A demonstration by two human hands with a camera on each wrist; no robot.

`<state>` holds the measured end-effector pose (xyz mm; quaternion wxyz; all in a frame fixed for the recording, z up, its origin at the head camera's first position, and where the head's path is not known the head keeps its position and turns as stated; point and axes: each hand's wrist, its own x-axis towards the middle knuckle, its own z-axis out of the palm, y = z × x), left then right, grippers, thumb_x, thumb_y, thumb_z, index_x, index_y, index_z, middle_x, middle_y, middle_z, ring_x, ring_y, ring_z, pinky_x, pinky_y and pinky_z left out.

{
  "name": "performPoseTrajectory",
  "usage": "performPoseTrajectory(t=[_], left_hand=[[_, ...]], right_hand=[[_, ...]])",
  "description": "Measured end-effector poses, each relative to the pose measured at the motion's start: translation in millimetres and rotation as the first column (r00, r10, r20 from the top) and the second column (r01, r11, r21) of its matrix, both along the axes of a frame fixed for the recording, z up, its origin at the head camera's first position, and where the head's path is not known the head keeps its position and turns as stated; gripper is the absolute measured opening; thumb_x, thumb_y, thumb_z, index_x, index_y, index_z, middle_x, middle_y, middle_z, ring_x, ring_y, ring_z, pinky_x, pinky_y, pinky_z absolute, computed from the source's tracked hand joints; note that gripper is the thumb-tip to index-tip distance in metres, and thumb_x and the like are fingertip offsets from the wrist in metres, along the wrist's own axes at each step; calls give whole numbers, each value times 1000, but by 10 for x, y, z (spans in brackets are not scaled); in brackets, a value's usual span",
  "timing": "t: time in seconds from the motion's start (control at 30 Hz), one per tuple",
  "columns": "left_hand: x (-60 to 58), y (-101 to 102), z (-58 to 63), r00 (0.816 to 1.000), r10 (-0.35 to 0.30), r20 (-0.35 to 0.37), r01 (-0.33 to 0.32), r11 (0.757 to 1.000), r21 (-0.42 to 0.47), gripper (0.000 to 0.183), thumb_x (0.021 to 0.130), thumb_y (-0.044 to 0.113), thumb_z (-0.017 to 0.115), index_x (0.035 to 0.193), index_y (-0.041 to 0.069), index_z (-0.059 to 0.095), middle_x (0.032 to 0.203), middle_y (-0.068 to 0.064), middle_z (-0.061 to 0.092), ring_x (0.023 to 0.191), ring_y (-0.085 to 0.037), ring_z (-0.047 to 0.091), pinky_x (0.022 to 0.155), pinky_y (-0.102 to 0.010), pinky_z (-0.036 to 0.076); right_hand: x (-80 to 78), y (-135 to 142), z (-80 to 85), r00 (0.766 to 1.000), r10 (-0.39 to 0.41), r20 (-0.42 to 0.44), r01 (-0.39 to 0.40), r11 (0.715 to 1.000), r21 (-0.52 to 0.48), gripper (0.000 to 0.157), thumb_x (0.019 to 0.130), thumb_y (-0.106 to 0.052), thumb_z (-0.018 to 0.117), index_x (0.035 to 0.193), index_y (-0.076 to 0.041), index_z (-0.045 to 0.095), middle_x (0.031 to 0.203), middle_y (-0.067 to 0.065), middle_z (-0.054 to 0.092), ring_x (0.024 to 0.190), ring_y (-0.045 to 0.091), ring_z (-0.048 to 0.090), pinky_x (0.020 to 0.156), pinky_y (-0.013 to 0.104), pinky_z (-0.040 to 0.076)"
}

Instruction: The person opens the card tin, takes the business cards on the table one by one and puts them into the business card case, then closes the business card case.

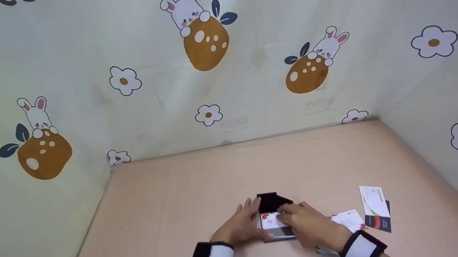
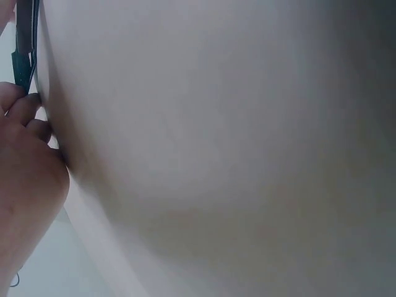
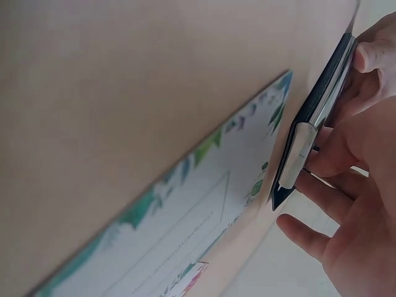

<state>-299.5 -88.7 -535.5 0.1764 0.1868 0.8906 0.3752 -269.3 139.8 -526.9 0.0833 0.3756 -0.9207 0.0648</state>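
1. Black inside, the case (image 1: pixel 277 233) lies open on the pinkish table (image 1: pixel 183 188), in the near part of the scene, a little right of the middle. Its lid (image 1: pixel 269 202) is at the far side.
2. One card (image 1: pixel 267 220), white with red flowers at its far left corner, lies in the case between the lid and the grey near part.
3. Our left hand (image 1: pixel 241 226) grips the left side of the case: its thumb is on the near left corner, the other fingers are by the far left edge.
4. Our right hand (image 1: pixel 309 224) reaches in from the right, its fingertips touching the card. Seen from the right wrist, some of its fingers are apart; whether thumb and fingertip pinch the card we cannot tell.
5. Just right of that hand we see a flowered card (image 1: pixel 349 220), white with red blooms, partly hidden by the forearm.
6. Nearer, partly under the right wrist, is a leafy card (image 3: pixel 192 204) with a green-blue border.
7. Farther right, a white card (image 1: pixel 372 198) and a dark card (image 1: pixel 386 225) overlap.
8. We wear black-and-white straps (image 1: pixel 359 250) on both wrists.
9. Behind the table hangs a pale cloth (image 1: pixel 260 97) printed with rabbits, orange fruit and flowers.
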Motion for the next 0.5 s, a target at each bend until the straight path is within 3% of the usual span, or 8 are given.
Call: performPoseTrajectory(t=[0.27, 0.5], left_hand=[[3, -7, -17, 1000, 1, -8, -1, 1000, 15, 107, 74, 28, 88, 158, 7, 26, 167, -11, 22, 158, -33, 9, 129, -53, 6], [3, -13, -3, 1000, -11, -23, 11, 1000, 13, 107, 74, 31, 88, 158, 7, 26, 167, -11, 23, 158, -33, 9, 129, -52, 6]], right_hand=[[106, 2, 13, 999, 37, -16, -38, 999, -32, 27, 88, -2, 66, 113, -8, 73, 119, 10, 68, 107, 28, 68, 97, 45, 56], [166, 15, 16, 999, 37, -2, -37, 999, -34, 32, 87, 1, 65, 117, -8, 73, 120, 9, 69, 108, 27, 67, 97, 45, 56]])
